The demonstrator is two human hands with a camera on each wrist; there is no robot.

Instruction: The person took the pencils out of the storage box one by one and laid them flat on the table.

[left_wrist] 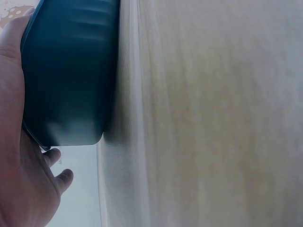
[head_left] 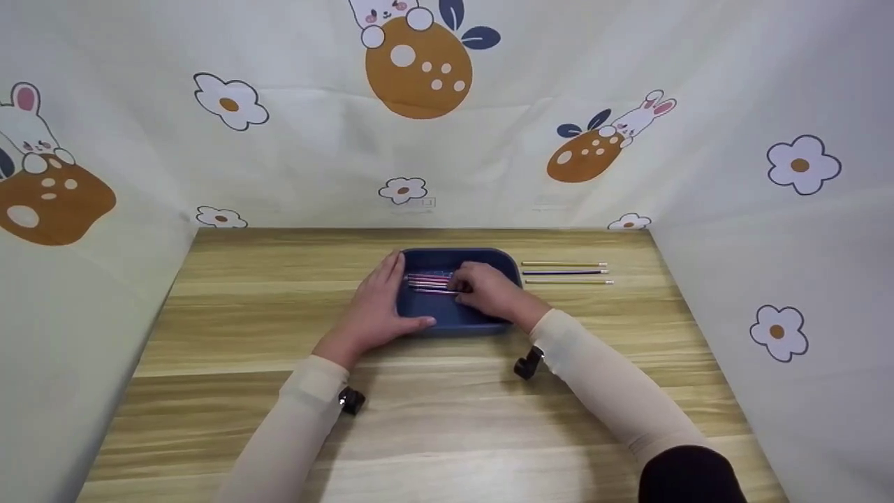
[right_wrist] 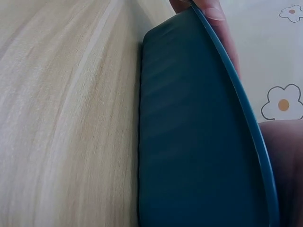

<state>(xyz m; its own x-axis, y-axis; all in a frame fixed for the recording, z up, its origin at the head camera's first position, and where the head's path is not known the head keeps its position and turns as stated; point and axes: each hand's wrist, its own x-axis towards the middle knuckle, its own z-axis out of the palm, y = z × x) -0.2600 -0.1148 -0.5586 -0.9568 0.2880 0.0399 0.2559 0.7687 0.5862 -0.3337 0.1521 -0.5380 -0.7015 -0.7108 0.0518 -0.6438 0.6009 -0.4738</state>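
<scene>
Fingers of right hand (head_left: 491, 289) curled, pinching pencils (head_left: 429, 284) at their right ends, within blue tray (head_left: 450, 309), left hand (head_left: 372, 307) straight-fingered against tray's left side.

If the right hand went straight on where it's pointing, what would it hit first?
Past the slim sticks it touches, the right hand would probably meet the left side of the blue tray, by the left hand; depth is unclear.

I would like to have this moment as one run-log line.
left hand: against blue tray, left side | right hand: curled at pencils inside | table: three loose pencils, right of tray
</scene>
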